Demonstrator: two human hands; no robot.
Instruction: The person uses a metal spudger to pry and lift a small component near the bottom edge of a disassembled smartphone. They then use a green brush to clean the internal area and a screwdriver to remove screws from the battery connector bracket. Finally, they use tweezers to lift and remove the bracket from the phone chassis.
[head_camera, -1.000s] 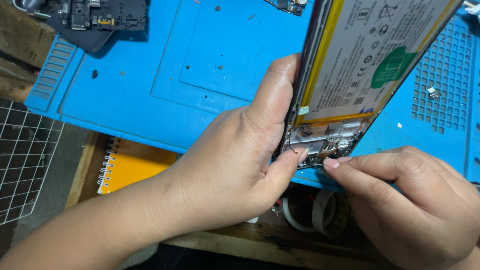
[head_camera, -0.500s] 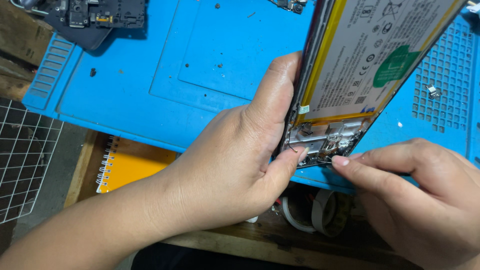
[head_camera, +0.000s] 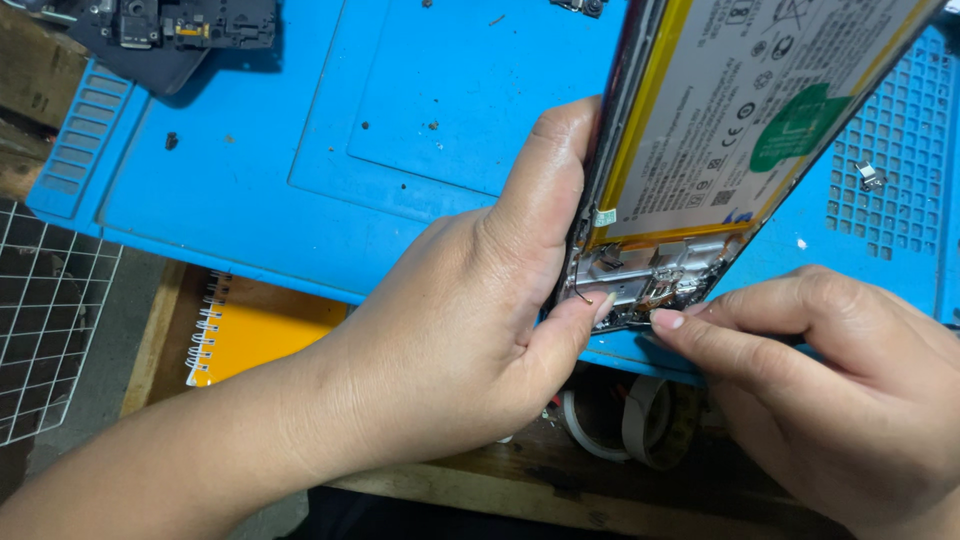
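An opened phone (head_camera: 740, 130) with its back removed is held tilted above the blue mat, showing a grey battery with a green sticker and yellow edging. My left hand (head_camera: 470, 310) grips its lower left edge, thumb on the bottom frame. My right hand (head_camera: 830, 390) is pinched together, fingertips touching the exposed metal board at the phone's bottom end (head_camera: 655, 285). Whether the right hand holds a small tool is hidden.
A blue silicone work mat (head_camera: 300, 150) covers the bench. A dark phone part (head_camera: 170, 35) lies at its top left. An orange spiral notebook (head_camera: 250, 325), a wire grid (head_camera: 45, 320) and tape rolls (head_camera: 620, 415) sit near the front edge. A small metal bit (head_camera: 870, 175) rests right.
My right hand's fingertips have shifted slightly along the phone's bottom end. The left hand and phone stay nearly still.
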